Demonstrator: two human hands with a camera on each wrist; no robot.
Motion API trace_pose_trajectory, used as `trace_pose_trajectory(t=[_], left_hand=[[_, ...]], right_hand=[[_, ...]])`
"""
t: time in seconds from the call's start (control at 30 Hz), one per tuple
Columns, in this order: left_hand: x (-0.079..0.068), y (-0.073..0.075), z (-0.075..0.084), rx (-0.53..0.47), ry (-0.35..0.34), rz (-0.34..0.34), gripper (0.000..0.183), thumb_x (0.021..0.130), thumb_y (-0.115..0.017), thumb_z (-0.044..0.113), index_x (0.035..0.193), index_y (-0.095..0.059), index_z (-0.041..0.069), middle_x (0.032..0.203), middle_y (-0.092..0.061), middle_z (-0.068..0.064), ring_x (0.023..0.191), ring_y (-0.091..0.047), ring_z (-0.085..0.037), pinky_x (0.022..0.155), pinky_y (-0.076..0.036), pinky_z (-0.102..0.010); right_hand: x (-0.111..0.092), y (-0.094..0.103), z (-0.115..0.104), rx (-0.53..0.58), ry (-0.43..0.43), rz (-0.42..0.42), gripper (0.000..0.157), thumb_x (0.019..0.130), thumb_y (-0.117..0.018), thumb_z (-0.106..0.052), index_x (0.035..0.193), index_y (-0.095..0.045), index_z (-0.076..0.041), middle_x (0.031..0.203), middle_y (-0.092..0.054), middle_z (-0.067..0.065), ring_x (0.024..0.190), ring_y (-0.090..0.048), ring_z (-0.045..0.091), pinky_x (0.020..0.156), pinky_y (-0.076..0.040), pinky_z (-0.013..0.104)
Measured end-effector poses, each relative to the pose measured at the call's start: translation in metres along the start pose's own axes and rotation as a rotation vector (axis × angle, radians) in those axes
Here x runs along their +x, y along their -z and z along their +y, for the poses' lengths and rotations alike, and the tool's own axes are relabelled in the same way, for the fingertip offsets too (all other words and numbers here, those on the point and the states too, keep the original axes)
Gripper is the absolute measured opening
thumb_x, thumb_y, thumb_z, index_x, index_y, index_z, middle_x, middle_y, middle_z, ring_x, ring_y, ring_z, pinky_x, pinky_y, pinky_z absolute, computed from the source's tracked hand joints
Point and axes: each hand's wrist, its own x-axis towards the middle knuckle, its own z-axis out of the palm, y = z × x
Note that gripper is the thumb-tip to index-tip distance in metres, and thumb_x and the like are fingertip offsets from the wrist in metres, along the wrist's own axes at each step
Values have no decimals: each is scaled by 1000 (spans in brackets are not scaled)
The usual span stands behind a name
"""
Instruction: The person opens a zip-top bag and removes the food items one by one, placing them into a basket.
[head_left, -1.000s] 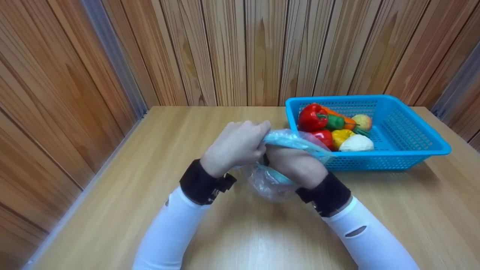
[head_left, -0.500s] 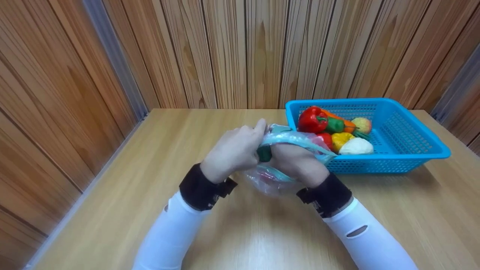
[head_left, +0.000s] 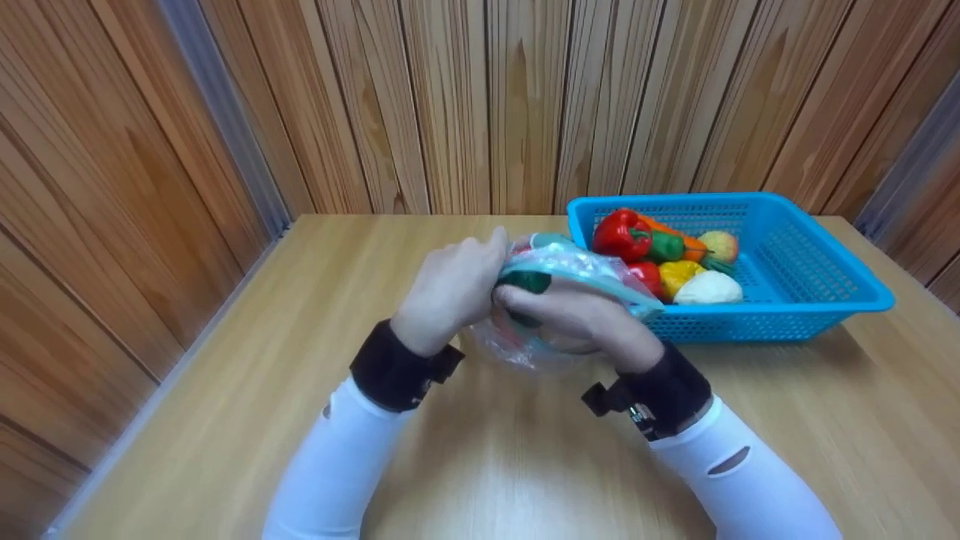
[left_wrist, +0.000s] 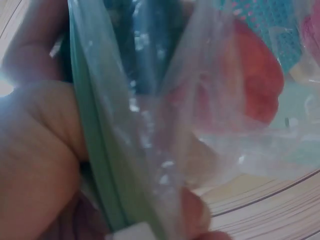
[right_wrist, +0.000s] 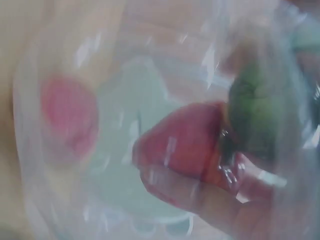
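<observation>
In the head view, a clear zip bag [head_left: 577, 264] with a pale blue-green rim is held above the table. My left hand [head_left: 454, 289] grips its rim on the left. Through the mouth of the bag reaches my right hand [head_left: 577, 311], its thumb resting on a dark green vegetable [head_left: 529, 281] that it holds. Inside the bag, the right wrist view shows a red, tapered fruit or vegetable [right_wrist: 182, 140] against the right fingers [right_wrist: 215, 202], beside the green one. Plastic and blur hide their exact kinds. A pale green print [right_wrist: 130, 115] shows on the bag.
A blue perforated basket [head_left: 810, 307] stands at the right, just behind the bag. It holds red peppers [head_left: 621, 234], a carrot [head_left: 694, 249], a yellow pepper [head_left: 679, 276], a white rounded item [head_left: 709, 288] and an apple-like fruit [head_left: 720, 245]. Wooden walls [head_left: 442, 105] enclose the table [head_left: 360, 262].
The right hand has turned and drawn slightly up toward the bag's mouth, its thumb now showing. More of the dark green vegetable is visible. The left hand keeps its hold on the rim.
</observation>
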Motion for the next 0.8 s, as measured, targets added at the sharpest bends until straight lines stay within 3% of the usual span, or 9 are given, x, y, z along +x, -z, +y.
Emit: trace_pose_trajectory(t=[0.03, 0.07, 0.17, 0.23, 0.33, 0.4, 0.53, 0.8], left_hand=[[1, 2, -1, 0, -6, 12, 29, 90, -68, 4, 114, -52, 7, 91, -65, -11, 74, -67, -24, 63, -57, -33], [3, 3, -3, -1, -11, 18, 30, 89, -69, 3, 114, -52, 7, 90, -65, -11, 74, -67, -24, 63, -57, -34], [6, 6, -9, -5, -10, 24, 36, 85, -70, -1, 115, -51, 7, 92, -66, -11, 77, -67, -25, 65, -57, -36], [7, 8, -13, -15, 11, 24, 39, 83, -70, -2, 116, -51, 7, 93, -66, -11, 79, -67, -26, 68, -58, -38], [6, 9, -19, -37, 39, 27, 38, 85, -70, 1, 118, -51, 7, 93, -66, -11, 80, -67, -25, 71, -58, -38], [4, 9, -21, -58, 47, 26, 37, 87, -70, 3, 118, -51, 8, 91, -65, -10, 79, -67, -24, 72, -59, -37], [3, 6, -22, -82, 30, 33, 31, 89, -68, 4, 116, -53, 8, 87, -64, -9, 77, -66, -23, 73, -58, -36], [9, 3, -19, -36, 51, -14, 23, 90, -59, 1, 111, -57, 9, 81, -60, -6, 70, -61, -22, 63, -53, -33]], right_hand=[[-1, 2, -3, 103, -6, 106, 76, 92, -59, -55, 152, -33, -16, 153, -37, 12, 133, -37, 33, 111, -34, 58], [-3, 5, -5, 130, 15, 144, 76, 91, -61, -54, 151, -35, -15, 151, -40, 13, 131, -40, 33, 110, -36, 57], [-17, 12, -15, 134, 101, 231, 63, 91, -66, -47, 138, -52, -7, 136, -56, 14, 119, -54, 31, 98, -51, 48], [-28, 16, -23, 121, 166, 256, 52, 90, -68, -41, 124, -63, -2, 132, -59, 12, 113, -56, 28, 86, -57, 40], [-42, 20, -33, 88, 267, 256, 41, 86, -73, -36, 107, -72, -1, 134, -57, 6, 115, -52, 23, 78, -57, 35], [-49, 22, -35, 88, 344, 244, 36, 84, -74, -32, 104, -74, -3, 141, -50, 1, 122, -46, 21, 80, -57, 36], [-58, 31, -34, 139, 497, 216, 29, 82, -73, -25, 104, -75, -6, 139, -50, -2, 121, -47, 20, 80, -57, 37], [-65, 49, -20, 300, 896, 148, 30, 83, -64, -22, 105, -75, -4, 140, -51, 13, 123, -50, 34, 87, -55, 35]])
